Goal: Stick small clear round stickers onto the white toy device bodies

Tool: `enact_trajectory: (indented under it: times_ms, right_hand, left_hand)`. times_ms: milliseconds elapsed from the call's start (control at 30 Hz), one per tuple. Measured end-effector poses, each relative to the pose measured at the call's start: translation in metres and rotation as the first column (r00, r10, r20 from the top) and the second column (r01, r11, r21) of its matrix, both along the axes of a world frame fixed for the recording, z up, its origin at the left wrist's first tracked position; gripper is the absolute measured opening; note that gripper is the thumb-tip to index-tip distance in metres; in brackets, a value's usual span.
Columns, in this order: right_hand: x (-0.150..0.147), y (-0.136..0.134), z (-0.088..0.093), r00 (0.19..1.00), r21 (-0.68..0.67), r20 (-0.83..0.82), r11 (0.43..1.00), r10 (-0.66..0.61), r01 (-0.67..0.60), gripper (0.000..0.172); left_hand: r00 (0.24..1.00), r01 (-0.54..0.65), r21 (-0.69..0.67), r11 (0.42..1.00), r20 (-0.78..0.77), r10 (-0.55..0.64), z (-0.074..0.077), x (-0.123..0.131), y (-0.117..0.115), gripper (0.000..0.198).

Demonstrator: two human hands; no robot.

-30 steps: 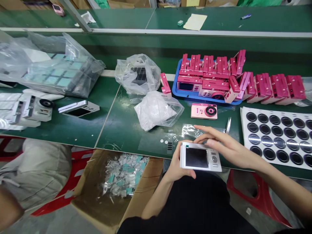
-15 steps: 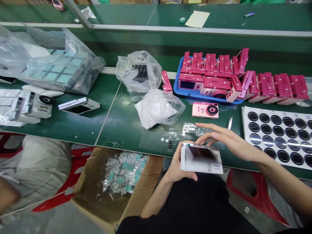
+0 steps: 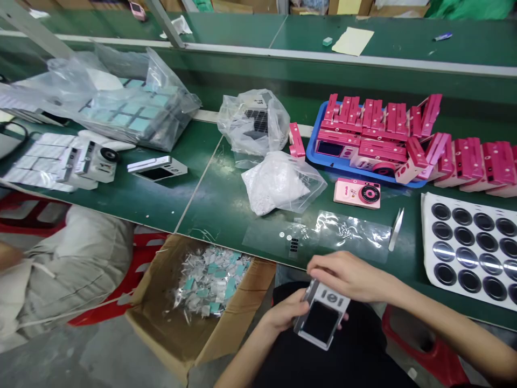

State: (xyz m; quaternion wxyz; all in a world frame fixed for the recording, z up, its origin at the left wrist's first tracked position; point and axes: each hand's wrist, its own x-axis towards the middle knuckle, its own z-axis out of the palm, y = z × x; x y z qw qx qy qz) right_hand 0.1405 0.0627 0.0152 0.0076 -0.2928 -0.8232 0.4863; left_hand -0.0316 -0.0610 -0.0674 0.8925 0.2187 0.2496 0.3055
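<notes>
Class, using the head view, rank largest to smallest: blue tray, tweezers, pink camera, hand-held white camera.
1. Blue tray
2. Pink camera and white camera: unsure, the white one sits nearer the lens
3. Tweezers

You have one white rectangular camera housing [image 3: 319, 322], one pink toy camera [image 3: 357, 193], one blue plastic tray [image 3: 312, 153], one pair of slim steel tweezers [image 3: 396, 229], three clear plastic bags [image 3: 283, 183], and one brown cardboard box [image 3: 155, 315].

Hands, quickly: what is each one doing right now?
Left hand: closed, holding a white camera from below.
Right hand: closed, gripping the same camera from above.
</notes>
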Motion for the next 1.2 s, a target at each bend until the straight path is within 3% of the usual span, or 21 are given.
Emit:
enact_trajectory:
  times_ms: [100, 167, 367, 467, 600, 767, 967, 1067, 1200]
  right_hand:
    - [-0.033, 0.007, -0.026, 0.985, 0.290, 0.068, 0.948, -0.159, 0.133, 0.019]
    - [-0.048, 0.010, -0.043, 0.968, 0.437, 0.128, 0.889, -0.214, 0.139, 0.014]
    - [-0.057, 0.009, -0.061, 0.958, 0.521, 0.147, 0.843, -0.247, 0.137, 0.013]
    - [-0.053, 0.008, -0.068, 0.983, 0.589, 0.065, 0.802, -0.170, 0.100, 0.018]
    - [-0.047, 0.008, -0.081, 0.999, 0.723, -0.030, 0.691, 0.023, 0.006, 0.026]
    - [-0.046, 0.006, -0.084, 0.998, 0.803, 0.004, 0.595, 0.060, -0.039, 0.026]
    - [-0.042, 0.013, -0.078, 0.999, 0.790, 0.037, 0.614, -0.040, -0.004, 0.027]
    - [-0.034, 0.019, -0.076, 0.998, 0.782, 0.054, 0.623, -0.044, -0.015, 0.026]
    - [-0.021, 0.022, -0.079, 0.997, 0.790, 0.073, 0.612, -0.033, -0.038, 0.026]
  left_hand:
    - [0.975, -0.040, 0.066, 0.997, -0.218, 0.053, -0.002, -0.008, -0.008, 0.088]
    - [0.926, -0.074, 0.167, 0.983, -0.355, 0.131, 0.003, -0.017, -0.008, 0.090]
    - [0.831, -0.190, 0.253, 0.949, -0.473, 0.292, 0.015, -0.042, 0.003, 0.108]
    - [0.834, -0.174, 0.254, 0.951, -0.475, 0.280, 0.012, -0.044, 0.007, 0.107]
    - [0.837, -0.144, 0.239, 0.960, -0.488, 0.247, 0.008, -0.044, 0.008, 0.110]
    - [0.809, -0.161, 0.291, 0.943, -0.508, 0.295, 0.010, -0.045, 0.006, 0.105]
    - [0.786, -0.125, 0.333, 0.935, -0.542, 0.297, 0.024, -0.048, 0.021, 0.110]
    - [0.845, -0.113, 0.361, 0.926, -0.455, 0.280, 0.025, -0.050, 0.040, 0.105]
    - [0.957, -0.108, 0.149, 0.983, -0.251, 0.143, 0.013, -0.048, 0.056, 0.103]
